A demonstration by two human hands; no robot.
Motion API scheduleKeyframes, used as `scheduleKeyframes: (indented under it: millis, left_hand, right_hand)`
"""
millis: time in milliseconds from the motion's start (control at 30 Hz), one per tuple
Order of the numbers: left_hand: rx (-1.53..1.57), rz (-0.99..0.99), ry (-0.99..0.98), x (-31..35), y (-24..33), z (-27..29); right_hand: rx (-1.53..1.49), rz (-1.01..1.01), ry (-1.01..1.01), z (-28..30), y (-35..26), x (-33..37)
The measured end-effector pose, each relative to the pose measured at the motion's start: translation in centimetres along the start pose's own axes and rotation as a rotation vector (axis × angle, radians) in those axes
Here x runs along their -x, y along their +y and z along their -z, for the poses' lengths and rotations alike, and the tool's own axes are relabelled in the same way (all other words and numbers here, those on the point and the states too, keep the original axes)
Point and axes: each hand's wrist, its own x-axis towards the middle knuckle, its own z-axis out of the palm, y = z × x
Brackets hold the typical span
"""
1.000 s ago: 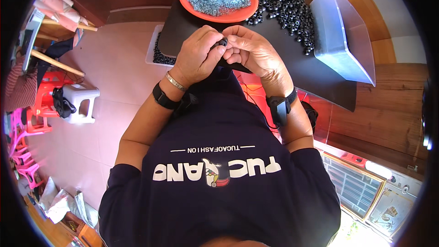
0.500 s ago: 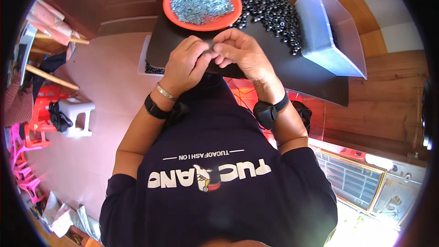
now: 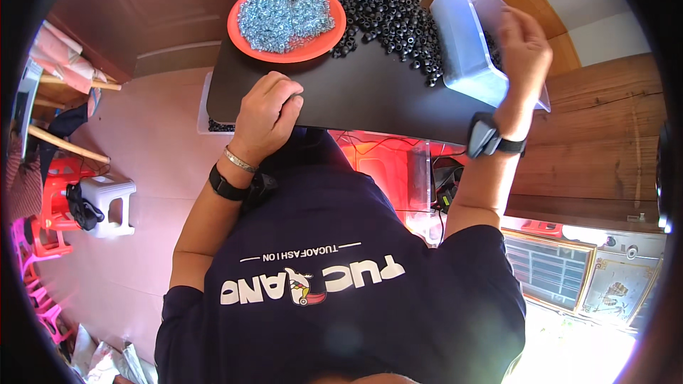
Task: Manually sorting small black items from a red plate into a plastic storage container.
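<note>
My left hand (image 3: 269, 112) is closed at the near edge of the dark table (image 3: 348, 99), fingers curled in; whatever it may hold is hidden. Over to the right, my right hand (image 3: 526, 46) reaches over the open side of a translucent plastic bin (image 3: 459, 43), its fingers blurred by motion. Black parts (image 3: 492, 50) show inside that bin. A heap of small black ring-like parts (image 3: 377, 7) spreads across the back of the table. Just beyond my left hand, a red plate (image 3: 284, 58) carries a pile of small shiny silver pieces (image 3: 284, 18).
Under the table's left edge sits a clear container (image 3: 206, 110) with black parts. A red bin (image 3: 380, 163) and cables are below the table's front edge. A wooden panel (image 3: 583, 135) stands at the right; stools (image 3: 107, 199) are at the left.
My hands were together at the near edge of the table. My right hand has moved away to the right, to the bin; my left hand stays closed near the edge.
</note>
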Motion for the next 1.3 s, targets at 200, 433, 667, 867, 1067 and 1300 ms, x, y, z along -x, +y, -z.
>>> scheduleKeyframes:
  millis: [200, 433, 667, 867, 1067, 1300]
  left_hand:
    - [-0.001, -0.007, 0.002, 0.0, 0.0, 0.0]
    - [0.006, 0.017, -0.002, 0.1, 0.0, -0.1]
    - [-0.002, 0.013, 0.011, 0.0, 0.2, -0.2]
    - [0.021, 0.034, 0.021, 0.0, 0.0, -0.2]
    - [0.137, 0.167, 0.051, -0.4, 0.5, -0.3]
    - [0.096, 0.006, 0.148, -2.3, 2.5, -0.1]
  right_hand:
    - [0.353, 0.019, -0.562, -5.4, 1.3, 5.7]
    - [0.678, 0.066, -0.564, -7.6, 3.9, 6.4]
    - [0.674, 0.134, -0.718, -6.9, 4.7, 7.4]
    - [0.477, 0.173, -0.666, -7.2, 4.5, 7.6]
    - [-0.968, -0.540, -0.918, -8.9, -1.4, 9.7]
    - [-1.294, -0.668, -0.998, -11.5, -4.9, 13.1]
